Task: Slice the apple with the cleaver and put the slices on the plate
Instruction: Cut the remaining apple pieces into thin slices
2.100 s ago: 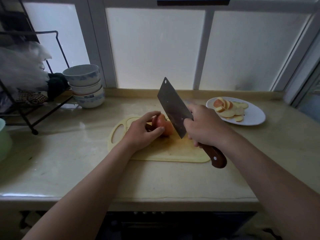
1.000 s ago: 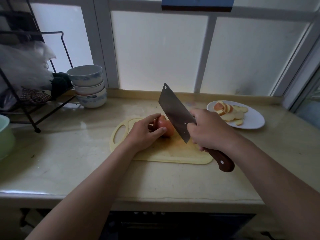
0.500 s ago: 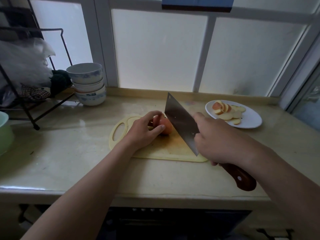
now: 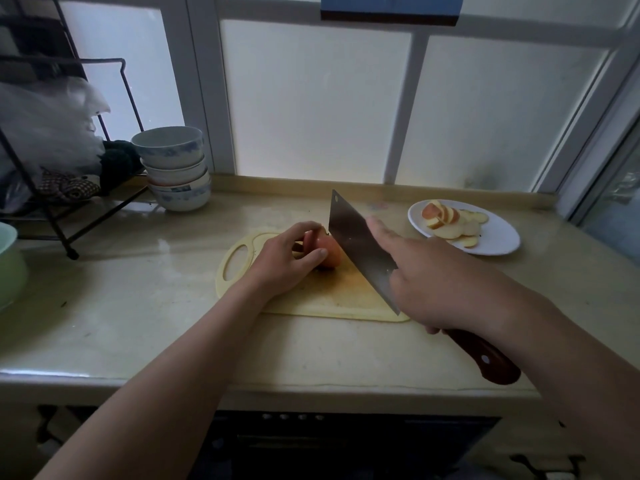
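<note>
A red piece of apple (image 4: 329, 252) stands on the pale yellow cutting board (image 4: 322, 296). My left hand (image 4: 285, 259) grips it from the left, fingers over its top and thumb at its front. My right hand (image 4: 436, 282) holds the cleaver (image 4: 360, 247) by its dark wooden handle (image 4: 485, 358), index finger stretched along the blade's spine. The blade stands on edge on the board, right beside the apple's right side. A white plate (image 4: 498, 237) at the back right holds several apple slices (image 4: 450, 221).
Three stacked bowls (image 4: 175, 168) stand at the back left beside a black wire rack (image 4: 65, 209) with a plastic bag. A green pot (image 4: 8, 265) sits at the left edge. The counter's front edge (image 4: 277, 382) runs below my arms. Frosted windows close the back.
The cleaver has come down from a raised tilt above the apple to the board, and my right hand has slid back toward me. My left hand stays on the apple.
</note>
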Available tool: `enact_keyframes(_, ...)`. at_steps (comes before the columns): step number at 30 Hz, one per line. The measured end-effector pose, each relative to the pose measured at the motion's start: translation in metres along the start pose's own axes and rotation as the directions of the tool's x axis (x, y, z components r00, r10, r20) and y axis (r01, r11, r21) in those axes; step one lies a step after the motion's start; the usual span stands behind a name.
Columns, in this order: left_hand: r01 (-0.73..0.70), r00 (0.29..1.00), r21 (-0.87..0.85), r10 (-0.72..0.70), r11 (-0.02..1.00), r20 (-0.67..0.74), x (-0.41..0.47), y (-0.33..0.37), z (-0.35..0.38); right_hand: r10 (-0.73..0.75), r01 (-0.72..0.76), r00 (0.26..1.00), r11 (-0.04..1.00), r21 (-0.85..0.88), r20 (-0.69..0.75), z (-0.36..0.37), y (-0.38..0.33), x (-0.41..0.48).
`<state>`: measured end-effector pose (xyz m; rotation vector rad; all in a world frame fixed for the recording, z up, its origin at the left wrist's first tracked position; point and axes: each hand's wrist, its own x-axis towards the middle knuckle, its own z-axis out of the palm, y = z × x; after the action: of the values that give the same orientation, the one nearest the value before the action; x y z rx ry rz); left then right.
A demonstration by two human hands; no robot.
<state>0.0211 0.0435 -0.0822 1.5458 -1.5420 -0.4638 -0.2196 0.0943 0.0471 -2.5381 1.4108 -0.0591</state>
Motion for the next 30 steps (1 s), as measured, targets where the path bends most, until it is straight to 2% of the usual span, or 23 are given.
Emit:
enact_keyframes(9,-0.014,1.0,0.009,0.015,1.0,-0.015,0.001,-0.001,0.0,-0.022,0.019,0.998,0.999,-0.05,-0.058,0.015,-0.008,0.025)
enact_keyframes(15,-0.022,1.0,0.009,0.022,1.0,-0.014,0.001,-0.001,0.001,-0.007,0.006,0.998,1.0,-0.013,-0.07,0.022,-0.012,0.04)
enact_keyframes(23,-0.029,0.999,0.021,0.03,0.999,-0.022,0.002,-0.002,0.001,-0.003,0.0,0.998,0.999,-0.047,-0.06,0.034,-0.014,0.065)
enact_keyframes(30,-0.024,0.999,0.022,0.025,0.999,-0.042,0.004,-0.006,0.002,0.006,-0.006,1.0,1.0,-0.004,0.004,0.045,-0.014,0.08)
